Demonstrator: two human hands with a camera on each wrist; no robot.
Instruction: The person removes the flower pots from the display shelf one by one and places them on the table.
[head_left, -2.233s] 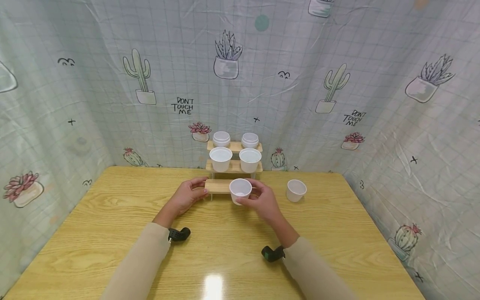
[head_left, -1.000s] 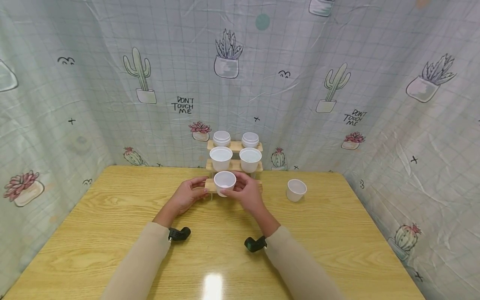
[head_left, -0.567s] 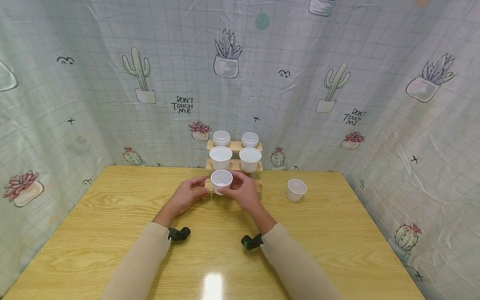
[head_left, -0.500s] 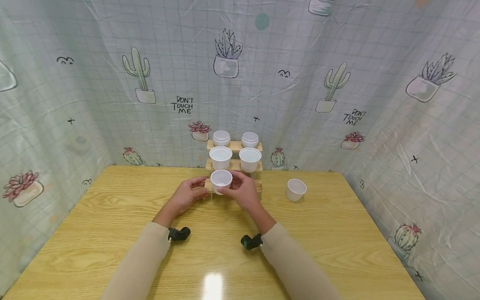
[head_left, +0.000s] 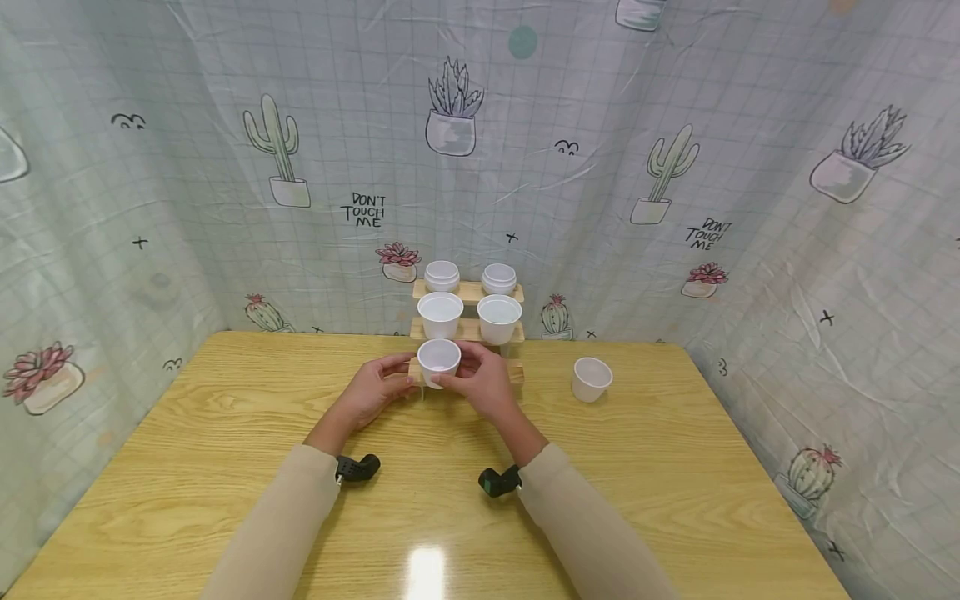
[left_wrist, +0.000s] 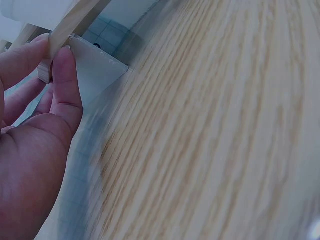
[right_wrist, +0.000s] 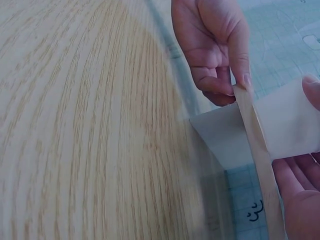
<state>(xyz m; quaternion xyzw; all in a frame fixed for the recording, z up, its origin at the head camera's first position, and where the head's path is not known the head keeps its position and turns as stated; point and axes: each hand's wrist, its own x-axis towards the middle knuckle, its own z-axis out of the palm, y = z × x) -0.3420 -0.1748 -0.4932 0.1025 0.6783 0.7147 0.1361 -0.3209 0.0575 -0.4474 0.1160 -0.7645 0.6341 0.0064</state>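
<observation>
A stepped rack with wooden boards stands at the back of the table. My left hand (head_left: 367,396) pinches the left end of its lowest board (head_left: 516,372), thumb and fingers on the wood in the left wrist view. My right hand (head_left: 486,385) grips a white plastic cup (head_left: 438,362) between thumb and fingers, upright at the left part of that board. In the right wrist view the cup's base (right_wrist: 285,122) is right at the board's top face. Behind, the middle board (head_left: 469,330) bears two more white cups (head_left: 440,314), and the top board two rounder white ones (head_left: 498,279).
Another white cup (head_left: 592,380) stands on the wooden table (head_left: 420,508), right of the rack. A cactus-print curtain (head_left: 585,75) hangs behind and along both sides, close behind the rack.
My right hand has carried the cup leftward and in over the lowest board, then slid it slightly further left during the last half second. My left hand has stayed on the board's end.
</observation>
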